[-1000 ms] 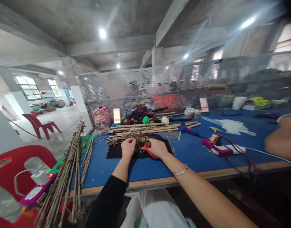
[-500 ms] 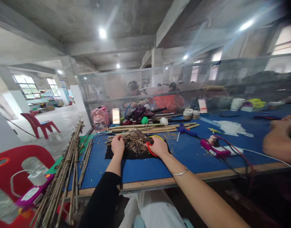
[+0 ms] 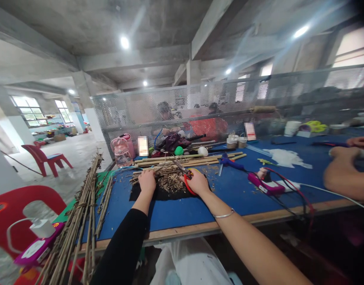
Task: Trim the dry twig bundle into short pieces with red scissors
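My right hand [image 3: 197, 183] grips scissors [image 3: 186, 180] with red and yellow handles; their blades are parted and point up and left. My left hand [image 3: 147, 182] is closed over thin dry twigs [image 3: 134, 177], whose ends stick out on its left; its fingertips are partly hidden. Between my hands lies a heap of short brown cut pieces [image 3: 171, 183] on a black cloth [image 3: 136, 194]. The scissor blades are above the far side of this heap.
Long bamboo sticks [image 3: 211, 160] lie behind the heap. A bundle of dry stalks [image 3: 85, 208] leans over the table's left end. A glue gun [image 3: 231, 162] and a purple power strip [image 3: 266, 184] with cables are on the right. Another person's arm [image 3: 346, 172] rests at far right.
The scissor blades are spread wider and show more clearly. Fewer twigs show between my left hand and the blades. The whole view has shifted slightly.
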{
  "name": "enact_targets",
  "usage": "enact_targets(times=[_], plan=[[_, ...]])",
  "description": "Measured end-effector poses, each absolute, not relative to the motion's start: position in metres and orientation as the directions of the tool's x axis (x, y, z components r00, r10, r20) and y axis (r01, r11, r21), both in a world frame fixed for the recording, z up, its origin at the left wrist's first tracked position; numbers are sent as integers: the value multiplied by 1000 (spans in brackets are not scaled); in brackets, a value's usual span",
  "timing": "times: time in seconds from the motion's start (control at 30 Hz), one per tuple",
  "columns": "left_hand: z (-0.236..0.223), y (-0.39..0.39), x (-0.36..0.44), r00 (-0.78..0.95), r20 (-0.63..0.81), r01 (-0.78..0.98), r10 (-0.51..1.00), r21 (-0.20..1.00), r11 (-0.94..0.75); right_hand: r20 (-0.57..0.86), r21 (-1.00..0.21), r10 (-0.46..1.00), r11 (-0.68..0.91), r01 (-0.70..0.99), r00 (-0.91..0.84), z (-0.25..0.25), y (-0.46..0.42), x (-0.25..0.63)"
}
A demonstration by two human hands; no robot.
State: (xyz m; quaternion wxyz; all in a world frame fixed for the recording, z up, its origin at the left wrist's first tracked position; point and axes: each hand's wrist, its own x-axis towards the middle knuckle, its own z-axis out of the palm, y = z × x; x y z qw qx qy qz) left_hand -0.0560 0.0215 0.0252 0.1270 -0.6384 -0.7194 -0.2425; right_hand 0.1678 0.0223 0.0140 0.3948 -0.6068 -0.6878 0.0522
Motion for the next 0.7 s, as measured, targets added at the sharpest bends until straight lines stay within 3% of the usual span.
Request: enact_targets(times=[0.47, 0.6, 0.7], plan=[[28, 12, -56, -191, 528, 952, 828, 307, 24, 459, -600, 886, 257, 758, 64, 14, 24, 168], [27, 11, -54, -111, 575, 923, 811, 362, -130, 460, -661, 879, 248, 709, 122, 15, 24, 168], [27, 8, -51, 7, 583, 908, 812, 337, -249, 499, -724, 843, 277, 632, 202, 20, 24, 170]])
